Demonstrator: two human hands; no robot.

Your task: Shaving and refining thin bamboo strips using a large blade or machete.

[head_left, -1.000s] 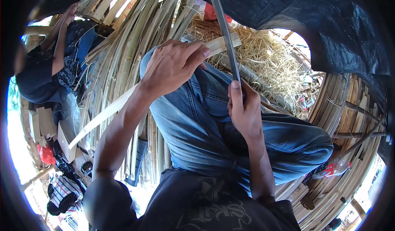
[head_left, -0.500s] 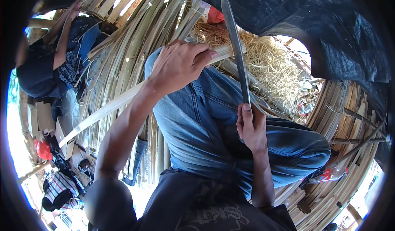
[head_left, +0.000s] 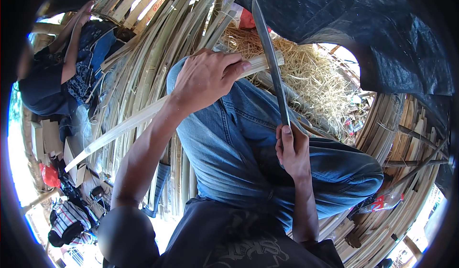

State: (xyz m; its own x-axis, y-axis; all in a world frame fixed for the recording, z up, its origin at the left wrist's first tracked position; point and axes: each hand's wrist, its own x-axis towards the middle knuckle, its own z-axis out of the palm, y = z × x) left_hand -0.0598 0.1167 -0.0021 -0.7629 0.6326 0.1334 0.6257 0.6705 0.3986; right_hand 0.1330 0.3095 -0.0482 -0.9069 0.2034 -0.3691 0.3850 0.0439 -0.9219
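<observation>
My left hand (head_left: 208,77) is closed round a pale bamboo strip (head_left: 122,128), thumb along its top, above my bent knee. The strip runs under my left forearm to the lower left; its short far end sticks out past my thumb. In my right hand (head_left: 293,148) is the handle of a long machete (head_left: 274,69), its grip mostly hidden by my fingers. The dark blade points up and away, lying across the strip's far end, seemingly touching it. My legs in blue jeans (head_left: 248,124) are folded beneath both hands.
Long bamboo strips (head_left: 148,77) lie piled on the left. Fine shavings (head_left: 315,72) heap up ahead. A black tarp (head_left: 344,10) hangs at the upper right. Another person (head_left: 52,84) sits at the far left. More strips and a plastic bottle (head_left: 385,201) lie on the right.
The machete's tip has dropped slightly and swung a little left. The strip has shifted slightly left with my left hand. Both hands keep their grips.
</observation>
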